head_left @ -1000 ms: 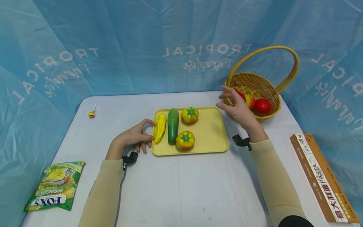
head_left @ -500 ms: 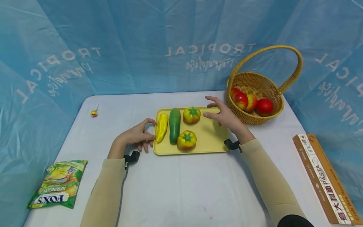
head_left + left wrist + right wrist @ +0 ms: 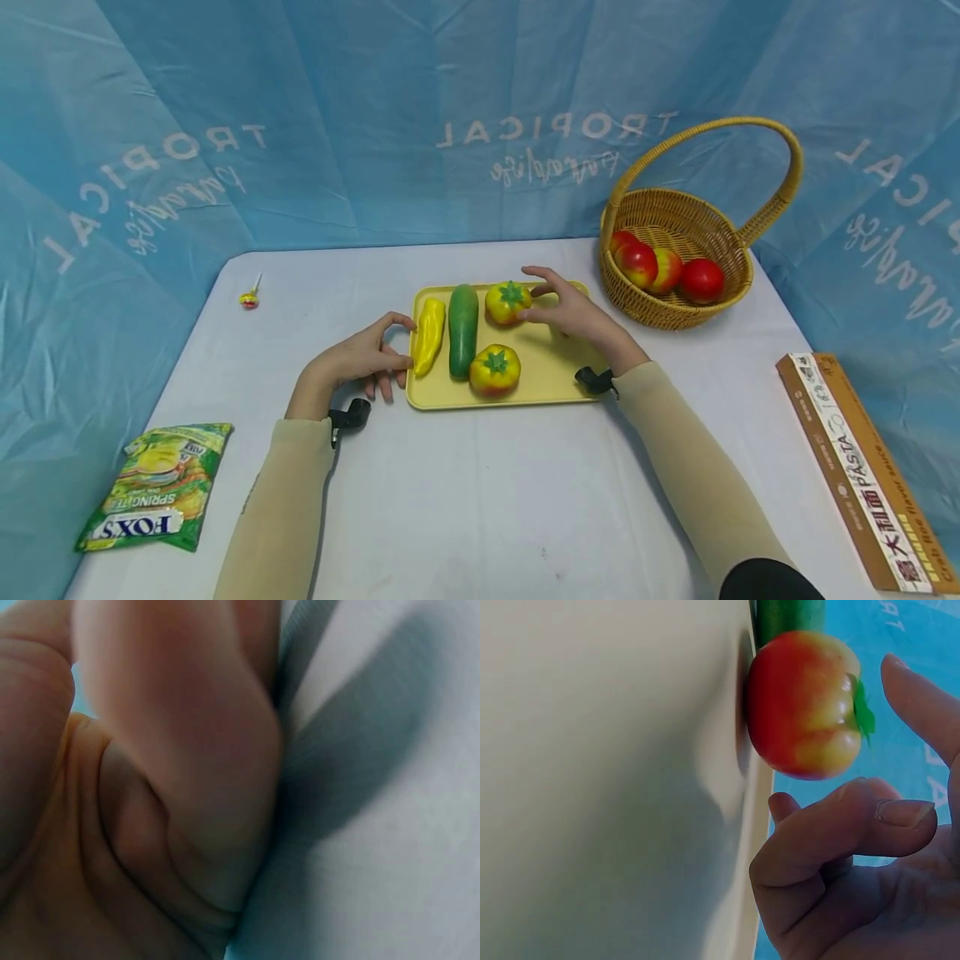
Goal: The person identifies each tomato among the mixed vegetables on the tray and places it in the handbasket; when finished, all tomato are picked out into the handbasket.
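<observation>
A yellow tray [image 3: 555, 367] carries a yellow chili pepper [image 3: 429, 337], a green cucumber [image 3: 462, 333] and two yellow-red persimmons with green leafy tops. At the far persimmon [image 3: 507, 302], my right hand [image 3: 573, 312] reaches in from the right, index finger and thumb spread. In the right wrist view a gap shows between those fingers and the persimmon [image 3: 806, 705]. The near persimmon [image 3: 495, 370] sits by the cucumber's lower end. My left hand [image 3: 360, 358] rests its thumb and index fingertips at the tray's left rim, beside the pepper; its fingers fill much of the left wrist view.
A wicker basket [image 3: 652, 315] with a tall handle, holding several red-yellow apples, stands at the back right. A long brown pasta box [image 3: 862, 467] lies along the right side. On the left are a lollipop [image 3: 249, 298] and a green snack bag [image 3: 157, 487].
My right hand has moved left from above the basket to the far persimmon on the tray. The left hand has stayed at the tray's left rim.
</observation>
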The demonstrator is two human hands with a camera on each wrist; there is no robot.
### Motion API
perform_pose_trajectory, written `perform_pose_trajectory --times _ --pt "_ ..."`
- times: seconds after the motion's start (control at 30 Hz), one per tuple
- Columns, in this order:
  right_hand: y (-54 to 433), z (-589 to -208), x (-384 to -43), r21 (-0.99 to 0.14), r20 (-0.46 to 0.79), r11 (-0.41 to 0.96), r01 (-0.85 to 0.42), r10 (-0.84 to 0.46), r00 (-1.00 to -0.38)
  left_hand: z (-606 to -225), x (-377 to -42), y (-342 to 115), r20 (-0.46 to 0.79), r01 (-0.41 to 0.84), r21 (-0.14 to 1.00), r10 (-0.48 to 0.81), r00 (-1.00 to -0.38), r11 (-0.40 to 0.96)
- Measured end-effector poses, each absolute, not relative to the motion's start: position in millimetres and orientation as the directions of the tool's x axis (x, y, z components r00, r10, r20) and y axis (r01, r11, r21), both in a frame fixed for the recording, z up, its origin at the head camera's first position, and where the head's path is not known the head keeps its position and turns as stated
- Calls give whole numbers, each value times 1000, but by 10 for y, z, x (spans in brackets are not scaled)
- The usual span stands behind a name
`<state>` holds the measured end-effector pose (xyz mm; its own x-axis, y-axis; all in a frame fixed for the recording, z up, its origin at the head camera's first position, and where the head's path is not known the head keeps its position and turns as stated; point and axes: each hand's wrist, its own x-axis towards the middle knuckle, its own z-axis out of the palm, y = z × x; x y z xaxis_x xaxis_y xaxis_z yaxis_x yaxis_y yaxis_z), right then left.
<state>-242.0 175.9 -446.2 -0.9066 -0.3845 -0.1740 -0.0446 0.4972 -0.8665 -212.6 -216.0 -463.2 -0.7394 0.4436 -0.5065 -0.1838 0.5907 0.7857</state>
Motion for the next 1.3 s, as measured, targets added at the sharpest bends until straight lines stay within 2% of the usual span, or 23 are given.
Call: perform_pose_trajectory --times 0.7,1.3 --pt "1587 -4510 -2438 -849 -228 529 8 -352 -908 -4632 -2121 -2168 -498 -159 784 455 -739 600" --pt "1543 -4527 -2426 -825 -211 565 -21 -342 -916 -4617 -2115 -2142 -497 -159 783 453 -740 601"
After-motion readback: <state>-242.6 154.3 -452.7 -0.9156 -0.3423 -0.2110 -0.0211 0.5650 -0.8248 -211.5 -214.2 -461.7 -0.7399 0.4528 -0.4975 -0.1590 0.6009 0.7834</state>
